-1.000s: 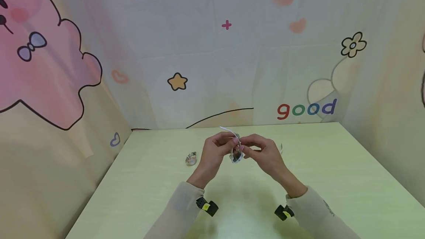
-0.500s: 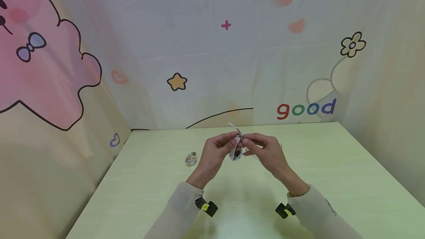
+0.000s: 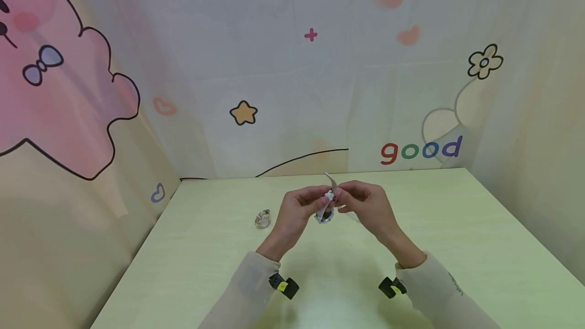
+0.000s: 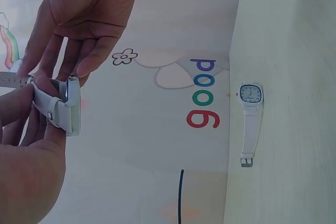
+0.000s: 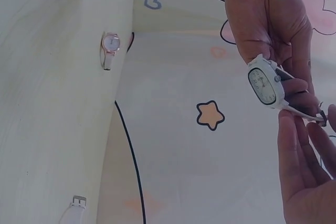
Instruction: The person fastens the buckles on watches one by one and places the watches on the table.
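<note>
A white wristwatch with a rounded rectangular face is held up above the table, its strap bent into a loop. My left hand grips the strap between thumb and fingers, some fingers inside the loop. With thumb and fingertips, my right hand pinches the strap near the buckle. The strap's pale free end sticks up between the hands in the head view. In the left wrist view, the watch case shows edge-on beside the left fingers.
A rose-gold watch lies on the table left of the hands. Another white watch lies stretched out toward the right, mostly behind the right hand in the head view. A printed curtain hangs behind the table.
The strap's free end has swung from leaning left to more upright, shifting right. My right fingers have shifted along the strap; the left hand has barely moved. The rose-gold watch stays put.
</note>
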A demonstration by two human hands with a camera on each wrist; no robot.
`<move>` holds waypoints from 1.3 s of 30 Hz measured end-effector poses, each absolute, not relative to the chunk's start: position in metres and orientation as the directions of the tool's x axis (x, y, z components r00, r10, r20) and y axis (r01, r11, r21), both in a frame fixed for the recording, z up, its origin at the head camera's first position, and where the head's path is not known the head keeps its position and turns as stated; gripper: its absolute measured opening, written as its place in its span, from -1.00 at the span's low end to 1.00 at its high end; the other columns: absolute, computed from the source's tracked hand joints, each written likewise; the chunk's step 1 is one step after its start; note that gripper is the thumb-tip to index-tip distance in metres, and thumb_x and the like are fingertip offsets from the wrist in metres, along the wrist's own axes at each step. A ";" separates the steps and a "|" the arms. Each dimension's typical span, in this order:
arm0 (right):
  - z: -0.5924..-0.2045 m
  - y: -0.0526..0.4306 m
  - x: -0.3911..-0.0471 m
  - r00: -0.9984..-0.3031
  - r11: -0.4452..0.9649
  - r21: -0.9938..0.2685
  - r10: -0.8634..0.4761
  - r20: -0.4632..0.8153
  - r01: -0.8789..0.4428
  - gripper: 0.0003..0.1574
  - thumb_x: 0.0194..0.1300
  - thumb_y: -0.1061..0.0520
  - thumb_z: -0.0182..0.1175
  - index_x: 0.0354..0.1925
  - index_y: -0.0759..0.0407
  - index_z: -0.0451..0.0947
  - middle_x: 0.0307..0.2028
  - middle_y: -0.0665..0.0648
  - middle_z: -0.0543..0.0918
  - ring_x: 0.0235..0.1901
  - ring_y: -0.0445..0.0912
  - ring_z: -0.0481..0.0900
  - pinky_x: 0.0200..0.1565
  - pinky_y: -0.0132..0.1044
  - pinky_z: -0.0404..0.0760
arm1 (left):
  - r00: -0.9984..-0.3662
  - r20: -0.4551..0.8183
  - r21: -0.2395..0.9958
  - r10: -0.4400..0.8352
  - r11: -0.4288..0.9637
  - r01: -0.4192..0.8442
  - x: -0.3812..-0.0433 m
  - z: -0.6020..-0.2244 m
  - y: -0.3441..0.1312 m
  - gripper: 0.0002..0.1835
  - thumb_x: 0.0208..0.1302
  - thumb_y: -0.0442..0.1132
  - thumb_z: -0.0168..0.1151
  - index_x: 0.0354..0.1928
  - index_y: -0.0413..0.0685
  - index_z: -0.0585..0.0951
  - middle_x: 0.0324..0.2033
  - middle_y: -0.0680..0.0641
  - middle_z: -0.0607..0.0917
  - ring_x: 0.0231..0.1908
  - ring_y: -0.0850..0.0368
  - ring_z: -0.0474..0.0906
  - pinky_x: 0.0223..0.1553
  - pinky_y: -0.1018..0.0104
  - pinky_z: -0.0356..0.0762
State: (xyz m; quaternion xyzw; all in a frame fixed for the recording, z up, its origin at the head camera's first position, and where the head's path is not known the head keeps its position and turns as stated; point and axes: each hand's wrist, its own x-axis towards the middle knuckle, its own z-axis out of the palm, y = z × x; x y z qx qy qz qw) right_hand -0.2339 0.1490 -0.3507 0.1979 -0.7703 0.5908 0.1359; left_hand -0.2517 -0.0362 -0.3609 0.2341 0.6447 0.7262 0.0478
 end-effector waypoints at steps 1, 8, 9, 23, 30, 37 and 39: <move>-0.351 0.149 -0.234 -0.886 0.225 -0.857 -0.142 0.442 -0.464 -0.64 0.23 -0.04 0.22 -0.12 0.17 0.62 -0.23 0.23 0.70 -0.35 -0.12 0.69 -0.31 -0.28 0.69 | -0.886 0.279 0.959 0.369 -0.160 0.235 -0.251 -0.361 -0.036 -0.63 0.17 -0.16 0.27 0.02 -0.10 0.61 -0.13 -0.05 0.72 -0.23 0.22 0.69 -0.06 0.33 0.59; -0.352 0.147 -0.234 -0.859 0.316 -0.807 -0.060 0.508 -0.499 -0.67 0.21 -0.03 0.24 -0.09 0.08 0.60 -0.19 0.12 0.68 -0.29 -0.14 0.68 -0.32 -0.38 0.67 | -0.897 0.273 0.961 0.347 -0.135 0.241 -0.249 -0.362 -0.034 -0.67 0.19 -0.20 0.25 0.00 -0.10 0.62 -0.13 -0.09 0.73 -0.25 0.22 0.68 -0.07 0.30 0.60; -0.352 0.147 -0.234 -0.848 0.330 -0.793 -0.043 0.529 -0.512 -0.68 0.21 -0.02 0.25 -0.09 0.07 0.59 -0.19 0.09 0.67 -0.28 -0.17 0.66 -0.31 -0.40 0.66 | -0.897 0.277 0.960 0.345 -0.131 0.247 -0.249 -0.362 -0.034 -0.67 0.19 -0.20 0.24 0.00 -0.11 0.62 -0.12 -0.12 0.72 -0.25 0.22 0.68 -0.07 0.30 0.61; -0.346 0.141 -0.230 -0.784 0.358 -0.731 -0.006 0.621 -0.581 -0.79 0.22 0.11 0.24 -0.14 0.09 0.62 -0.26 0.08 0.70 -0.30 -0.32 0.59 -0.34 -0.48 0.63 | -0.869 0.383 0.922 0.312 -0.067 0.382 -0.243 -0.362 -0.029 -0.70 0.23 -0.10 0.22 -0.02 0.00 0.60 -0.15 -0.13 0.69 -0.23 0.13 0.61 -0.20 0.37 0.59; -0.336 0.137 -0.220 -0.799 0.349 -0.748 -0.005 0.601 -0.564 -0.81 0.23 0.19 0.22 -0.16 0.19 0.62 -0.24 0.14 0.69 -0.30 -0.28 0.60 -0.38 -0.42 0.65 | -0.865 0.406 0.910 0.293 -0.048 0.411 -0.241 -0.361 -0.029 -0.74 0.22 -0.15 0.24 -0.06 -0.01 0.61 -0.15 -0.16 0.69 -0.23 0.19 0.62 -0.21 0.41 0.59; -0.320 0.132 -0.204 -0.806 0.330 -0.759 -0.014 0.591 -0.562 -0.85 0.24 0.28 0.17 -0.20 0.30 0.60 -0.24 0.20 0.66 -0.30 -0.19 0.64 -0.34 -0.38 0.67 | -0.876 0.384 0.921 0.292 -0.057 0.385 -0.239 -0.359 -0.030 -0.77 0.25 -0.16 0.22 -0.08 -0.01 0.62 -0.20 -0.18 0.70 -0.29 0.17 0.62 -0.27 0.36 0.59; -0.319 0.132 -0.202 -0.810 0.335 -0.761 -0.010 0.587 -0.555 -0.85 0.24 0.28 0.18 -0.21 0.28 0.61 -0.25 0.20 0.67 -0.29 -0.20 0.64 -0.31 -0.41 0.66 | -0.878 0.384 0.921 0.286 -0.055 0.385 -0.240 -0.359 -0.030 -0.77 0.24 -0.13 0.22 -0.10 -0.01 0.63 -0.23 -0.17 0.71 -0.29 0.10 0.64 -0.28 0.35 0.59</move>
